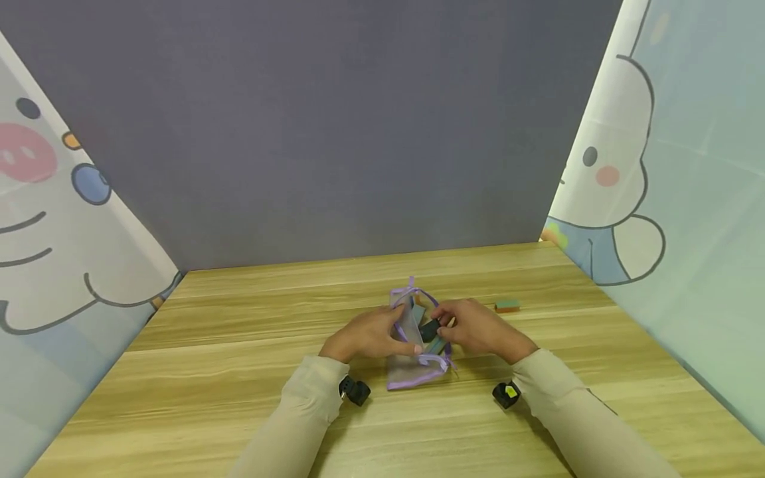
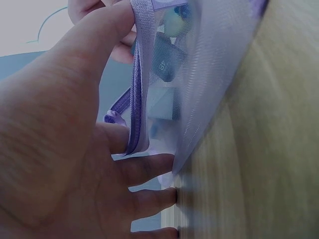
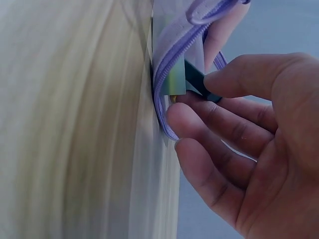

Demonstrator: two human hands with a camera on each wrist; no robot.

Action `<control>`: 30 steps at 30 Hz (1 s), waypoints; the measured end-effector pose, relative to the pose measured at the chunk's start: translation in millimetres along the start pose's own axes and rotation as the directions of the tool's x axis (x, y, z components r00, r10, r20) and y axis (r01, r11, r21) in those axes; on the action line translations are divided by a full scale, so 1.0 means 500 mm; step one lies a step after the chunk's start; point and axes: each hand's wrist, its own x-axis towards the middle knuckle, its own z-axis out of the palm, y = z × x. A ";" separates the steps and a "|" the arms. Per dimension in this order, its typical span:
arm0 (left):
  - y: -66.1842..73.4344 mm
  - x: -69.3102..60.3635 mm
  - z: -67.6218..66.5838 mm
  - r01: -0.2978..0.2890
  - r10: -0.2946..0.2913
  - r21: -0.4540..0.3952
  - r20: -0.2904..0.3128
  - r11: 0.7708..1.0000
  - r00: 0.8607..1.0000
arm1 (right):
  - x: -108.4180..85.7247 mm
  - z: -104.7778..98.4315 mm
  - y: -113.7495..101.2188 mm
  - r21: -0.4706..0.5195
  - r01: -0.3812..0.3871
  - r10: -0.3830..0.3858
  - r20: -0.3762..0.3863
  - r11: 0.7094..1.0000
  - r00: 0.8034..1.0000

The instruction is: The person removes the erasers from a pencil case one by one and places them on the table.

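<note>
A mesh zip pouch [image 1: 412, 382] with purple trim lies on the table, its mouth spread. My left hand [image 1: 373, 332] holds the zipped edge [image 2: 136, 89], with thumb and index finger apart along it. The other left fingertips reach down beside the mesh. At the mouth's right side, my right hand [image 1: 475, 326] pinches a dark flat block [image 1: 429, 330] between thumb and fingers. Light markings show on the dark block through the mesh in the left wrist view. Inside the pouch are a grey-blue block [image 2: 163, 103] and a pale green piece [image 3: 174, 77].
A small orange and green block [image 1: 507, 306] lies on the wooden table [image 1: 239, 398], right of the pouch. A dark grey panel [image 1: 358, 133] stands along the back edge. Cartoon-printed sheets [image 1: 687, 199] flank the table on both sides.
</note>
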 end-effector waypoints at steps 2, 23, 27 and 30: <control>-0.001 0.000 -0.003 0.004 -0.004 0.007 -0.003 1.000 1.000 | 0.002 -0.003 0.000 -0.002 0.002 -0.002 -0.008 1.000 1.000; 0.004 -0.001 0.001 -0.018 0.018 0.022 -0.018 1.000 1.000 | -0.005 -0.002 0.002 0.036 0.014 -0.013 -0.022 0.999 1.000; 0.003 -0.001 0.001 -0.017 0.017 0.019 -0.014 1.000 1.000 | -0.007 0.001 0.000 0.054 0.038 -0.039 0.013 0.998 0.999; 0.001 -0.001 0.002 -0.014 0.014 0.009 -0.006 1.000 1.000 | -0.009 0.003 0.000 0.053 0.046 -0.047 0.022 0.998 0.999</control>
